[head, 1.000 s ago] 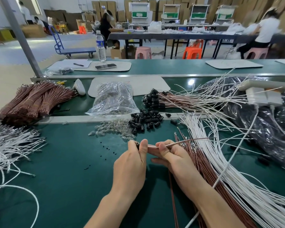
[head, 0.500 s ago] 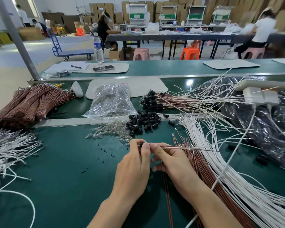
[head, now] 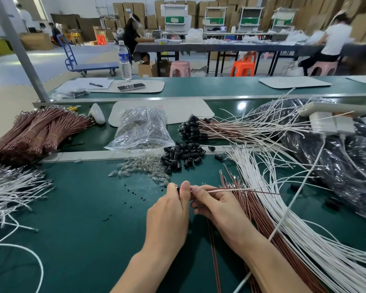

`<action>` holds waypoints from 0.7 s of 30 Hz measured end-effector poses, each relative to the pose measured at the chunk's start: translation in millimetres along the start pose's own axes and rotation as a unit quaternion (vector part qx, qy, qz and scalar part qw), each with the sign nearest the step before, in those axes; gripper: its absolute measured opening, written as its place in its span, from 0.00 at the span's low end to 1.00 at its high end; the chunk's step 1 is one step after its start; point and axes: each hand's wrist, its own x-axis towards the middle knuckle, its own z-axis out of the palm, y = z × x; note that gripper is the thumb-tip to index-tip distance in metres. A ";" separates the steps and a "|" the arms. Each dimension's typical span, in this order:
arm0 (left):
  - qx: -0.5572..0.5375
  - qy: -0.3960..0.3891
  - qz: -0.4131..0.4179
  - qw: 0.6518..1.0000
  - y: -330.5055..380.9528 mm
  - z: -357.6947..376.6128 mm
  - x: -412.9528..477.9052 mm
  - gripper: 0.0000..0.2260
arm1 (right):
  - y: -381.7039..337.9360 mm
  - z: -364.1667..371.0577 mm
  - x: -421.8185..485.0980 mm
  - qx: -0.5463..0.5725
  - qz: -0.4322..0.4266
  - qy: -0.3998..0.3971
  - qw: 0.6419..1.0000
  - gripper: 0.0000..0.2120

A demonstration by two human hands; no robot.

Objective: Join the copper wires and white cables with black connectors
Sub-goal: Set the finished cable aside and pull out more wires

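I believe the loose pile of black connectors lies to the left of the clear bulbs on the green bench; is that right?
Not quite: in the head view the loose pile of black connectors lies to the right of the clear bulbs, not the left; both are on the green bench.

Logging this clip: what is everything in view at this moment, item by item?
black connectors: loose heap, black, table centre
glass bulbs: heap, clear, left of the connectors
plastic bag: one, clear, behind the bulbs
copper wire bundles: several, brown, far left
white cables: two heaps, white, left edge and right side
loose copper wires: many, brown, beside the right forearm
finished leads: one fan, connectors fitted, behind the loose heap
black bag: one, far right
water bottle: one, clear, rear table
held connector: one, black, mostly hidden
held wires: seemingly two, pale and copper
left hand: pinches the held connector
right hand: pinches the held wires
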 end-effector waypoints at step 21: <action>-0.542 0.140 -0.193 0.806 -21.8 -31.5 26.8 0.09 | -16.5 -17.0 3.5 0.075 -0.058 0.105 0.990 0.13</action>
